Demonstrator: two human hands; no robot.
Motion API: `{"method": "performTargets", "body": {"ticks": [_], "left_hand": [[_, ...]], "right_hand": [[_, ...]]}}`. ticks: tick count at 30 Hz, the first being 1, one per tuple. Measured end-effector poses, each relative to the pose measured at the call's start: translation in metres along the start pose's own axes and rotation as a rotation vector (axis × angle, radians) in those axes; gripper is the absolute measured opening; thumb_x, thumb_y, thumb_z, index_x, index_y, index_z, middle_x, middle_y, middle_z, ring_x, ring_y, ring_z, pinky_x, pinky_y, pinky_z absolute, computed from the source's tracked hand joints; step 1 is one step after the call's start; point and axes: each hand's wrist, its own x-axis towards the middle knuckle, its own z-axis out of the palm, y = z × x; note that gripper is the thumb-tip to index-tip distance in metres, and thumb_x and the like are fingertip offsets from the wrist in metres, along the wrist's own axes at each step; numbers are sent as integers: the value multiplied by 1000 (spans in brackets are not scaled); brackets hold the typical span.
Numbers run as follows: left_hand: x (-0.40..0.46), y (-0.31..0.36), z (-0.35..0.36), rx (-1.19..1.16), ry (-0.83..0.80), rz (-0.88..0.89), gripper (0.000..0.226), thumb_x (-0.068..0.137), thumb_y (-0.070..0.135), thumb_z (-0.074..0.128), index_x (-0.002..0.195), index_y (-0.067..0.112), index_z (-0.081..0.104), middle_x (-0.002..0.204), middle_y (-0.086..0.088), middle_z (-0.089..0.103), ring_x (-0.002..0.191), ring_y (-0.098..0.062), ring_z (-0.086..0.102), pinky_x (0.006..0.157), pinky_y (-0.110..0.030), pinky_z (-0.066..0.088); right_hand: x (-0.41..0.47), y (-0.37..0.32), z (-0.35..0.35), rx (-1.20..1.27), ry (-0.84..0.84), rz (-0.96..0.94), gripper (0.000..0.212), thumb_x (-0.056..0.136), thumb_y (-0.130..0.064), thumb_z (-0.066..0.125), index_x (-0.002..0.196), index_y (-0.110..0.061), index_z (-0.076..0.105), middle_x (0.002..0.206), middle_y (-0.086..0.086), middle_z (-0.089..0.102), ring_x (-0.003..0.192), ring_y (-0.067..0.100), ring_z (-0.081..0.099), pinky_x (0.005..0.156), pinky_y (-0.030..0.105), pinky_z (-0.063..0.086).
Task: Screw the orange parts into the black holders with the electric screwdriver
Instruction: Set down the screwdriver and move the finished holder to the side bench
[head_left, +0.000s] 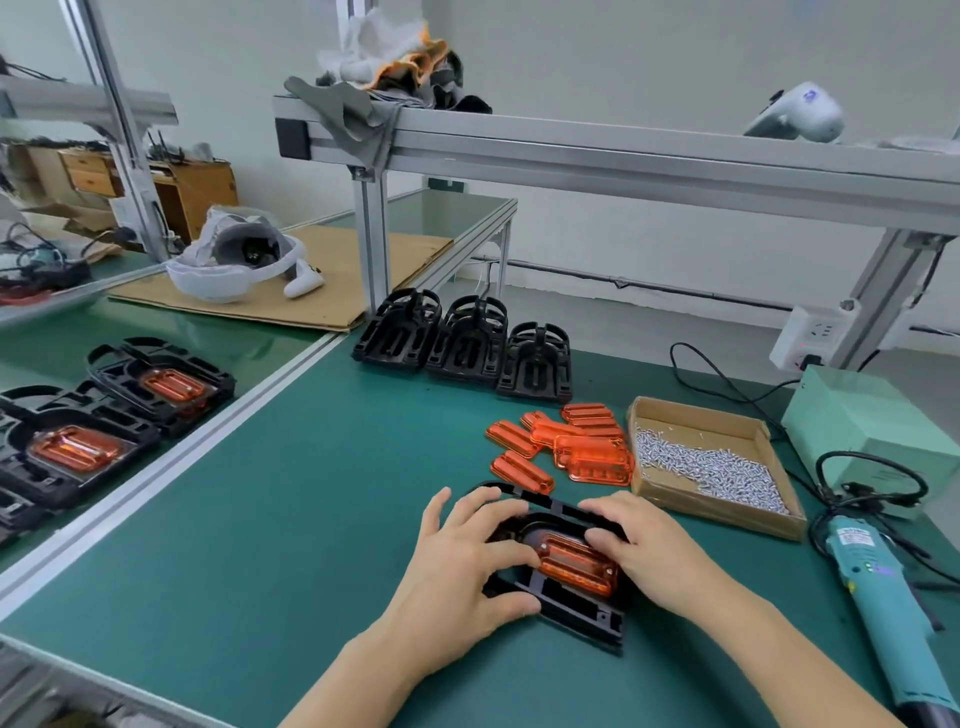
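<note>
Both hands work a black holder at the front of the green mat, an orange part seated in it; left hand curls round its L edge, thumb at the near rim; right hand grips the R side, fingers bent over the part; spare orange parts lie just behind, beside a screw box; screwdriver rests far R; 3 empty holders stand at back.
</note>
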Motion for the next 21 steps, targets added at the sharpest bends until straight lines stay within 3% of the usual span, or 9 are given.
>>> {"method": "performTargets", "body": {"ticks": [4,7,9,14,16,18,21], "left_hand": [[-7,-2,-4,-11,112,-126,39,78,53,64,116,43,59,139,34,20,136,10,4,116,-30,-8],[-12,-3,-9,-82,208,-256,52,77,47,69,124,43,50,137,35,22,127,21,3,115,-23,-2],[-15,-5,-13,-175,264,-351,58,77,41,72,122,53,37,133,40,22,121,28,4,110,-16,6],[-22,-12,-20,-536,446,-627,53,76,29,77,110,52,42,122,36,44,115,16,38,85,-5,31],[-22,-17,-21,-649,471,-694,45,80,29,73,108,52,46,115,29,51,111,10,45,82,-11,33],[-22,-22,-23,-734,492,-722,41,85,28,69,114,49,50,116,21,56,114,-1,49,89,-20,34],[-21,-26,-29,-832,555,-752,43,91,31,61,128,46,47,119,15,60,120,-3,51,100,-26,37]], "right_hand": [[2,-6,3,105,15,-12,29,101,-27,49,129,-23,55,115,-6,51,112,11,50,93,22,35],[5,-15,8,161,83,-31,29,101,-23,49,129,-19,56,113,-5,51,107,7,48,86,16,30],[8,-23,10,203,124,-32,29,101,-23,49,129,-19,55,111,-8,50,105,6,48,83,14,29],[19,-48,16,291,214,-71,21,101,-22,48,119,-25,58,106,-10,52,98,-6,48,78,3,32],[24,-60,21,318,251,-79,24,101,-21,48,122,-24,58,108,-11,53,98,-6,48,79,-3,30],[29,-72,28,349,278,-79,28,101,-20,47,128,-21,56,113,-11,54,98,-6,47,80,-4,30],[38,-91,38,382,298,-81,36,102,-21,47,137,-16,51,121,-14,51,107,-6,45,91,5,30]]}}
